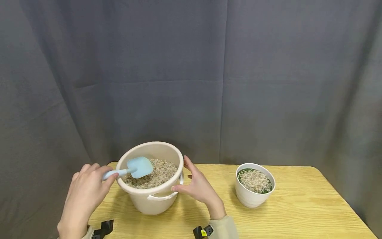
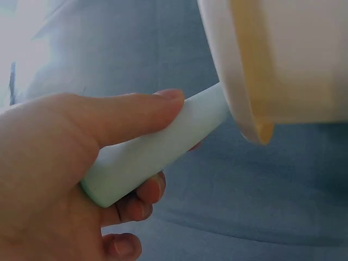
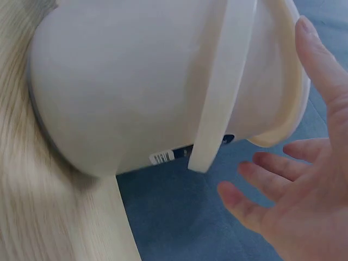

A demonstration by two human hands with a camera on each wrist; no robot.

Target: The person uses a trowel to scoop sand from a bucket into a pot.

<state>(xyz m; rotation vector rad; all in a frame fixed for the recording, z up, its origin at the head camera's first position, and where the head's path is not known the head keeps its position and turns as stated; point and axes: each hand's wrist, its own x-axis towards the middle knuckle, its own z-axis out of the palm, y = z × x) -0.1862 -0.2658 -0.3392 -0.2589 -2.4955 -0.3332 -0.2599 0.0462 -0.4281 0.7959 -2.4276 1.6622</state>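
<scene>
My left hand (image 1: pixel 85 192) grips the handle of a light blue hand trowel (image 1: pixel 140 167), with the thumb laid along the handle (image 2: pixel 157 144) in the left wrist view. The trowel crosses the left rim of a cream bucket (image 1: pixel 152 203), its blade above small tan and grey pebbles (image 1: pixel 165 171) inside. My right hand (image 1: pixel 201 187) is at the bucket's right side, fingers spread and holding nothing. In the right wrist view the thumb of that hand (image 3: pixel 296 201) comes close to the rim. The bucket's bail handle (image 3: pixel 223 92) hangs down against its wall.
To the right stands a smaller white pot (image 1: pixel 250 198), with pale pebbles (image 1: pixel 255 181) over something dark green inside. Both containers are on a wooden table (image 1: pixel 301 202). A grey curtain (image 1: pixel 179 83) hangs behind the table's far edge.
</scene>
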